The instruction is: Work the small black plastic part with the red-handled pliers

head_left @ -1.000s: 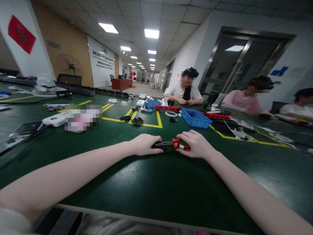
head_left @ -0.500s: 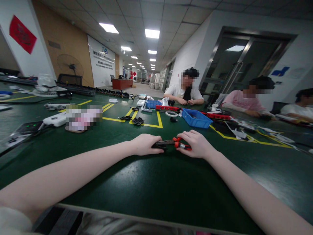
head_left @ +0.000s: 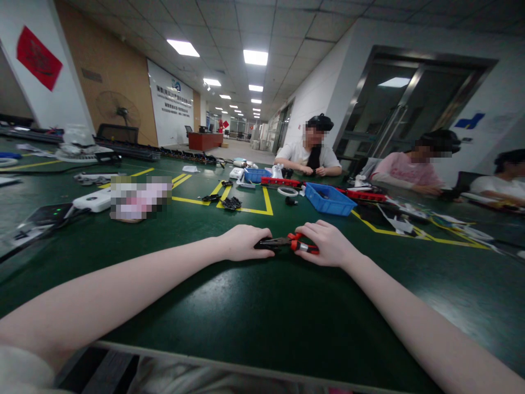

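Here's my left forearm (head_left: 135, 284), bare, angling in from the lower left, wrist (head_left: 220, 248) almost straight, and out front my left hand (head_left: 243, 242), fingers curled over the top, thumb (head_left: 266, 253) tucked below: a closed grip! Opposite, my right forearm (head_left: 418, 312) slants in from the lower right, also bare, and the right hand (head_left: 330, 244) faces the left, just apart, knuckles up, fingers bent around in a firm hold!

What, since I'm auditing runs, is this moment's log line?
left hand: holding black part; right hand: holding red-handled pliers; pliers' nose: at left hand; nearer blue bin: beyond hands
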Tool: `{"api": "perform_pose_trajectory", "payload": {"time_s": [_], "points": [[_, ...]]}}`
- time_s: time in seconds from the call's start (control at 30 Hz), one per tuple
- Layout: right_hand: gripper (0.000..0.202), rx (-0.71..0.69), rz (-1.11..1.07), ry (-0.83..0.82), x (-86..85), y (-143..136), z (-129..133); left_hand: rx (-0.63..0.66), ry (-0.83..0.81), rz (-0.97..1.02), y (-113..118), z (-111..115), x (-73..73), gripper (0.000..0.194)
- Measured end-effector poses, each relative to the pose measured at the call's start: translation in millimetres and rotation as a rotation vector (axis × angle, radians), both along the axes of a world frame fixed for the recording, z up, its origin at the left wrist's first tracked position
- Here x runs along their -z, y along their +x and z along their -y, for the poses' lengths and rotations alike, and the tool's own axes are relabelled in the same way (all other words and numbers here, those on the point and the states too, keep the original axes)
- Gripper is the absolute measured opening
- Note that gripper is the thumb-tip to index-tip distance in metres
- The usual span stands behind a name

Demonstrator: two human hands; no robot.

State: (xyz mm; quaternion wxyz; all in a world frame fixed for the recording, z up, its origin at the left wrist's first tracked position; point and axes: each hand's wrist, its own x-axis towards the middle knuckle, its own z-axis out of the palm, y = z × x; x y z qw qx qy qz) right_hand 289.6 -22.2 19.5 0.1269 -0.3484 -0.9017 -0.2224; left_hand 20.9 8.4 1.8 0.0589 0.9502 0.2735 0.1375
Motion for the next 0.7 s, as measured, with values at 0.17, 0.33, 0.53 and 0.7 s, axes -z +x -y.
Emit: {"api": "perform_pose_trajectory", "payload": {"time_s": [0.17,0.33,0.53,0.7], "points": [[0.04,-0.013,-0.001,-0.005,1.0,-0.6,0.0,0.004,0.008,-0.002,0.4,0.1,0.1,0.036],[0.04,-0.004,-0.012,-0.016,1.5,-1.2,0.3,0.009,0.004,-0.002,0.0,0.4,-0.2,0.036],[0.04,-0.001,-0.024,-0.021,2.7,-0.1,-1.0,0.004,0.0,-0.01,0.1,0.0,-0.3,0.036],[0.039,0.001,-0.024,-0.015,2.6,0.1,-2.0,0.003,-0.006,-0.009,0.3,-0.1,-0.5,0.036]]}}
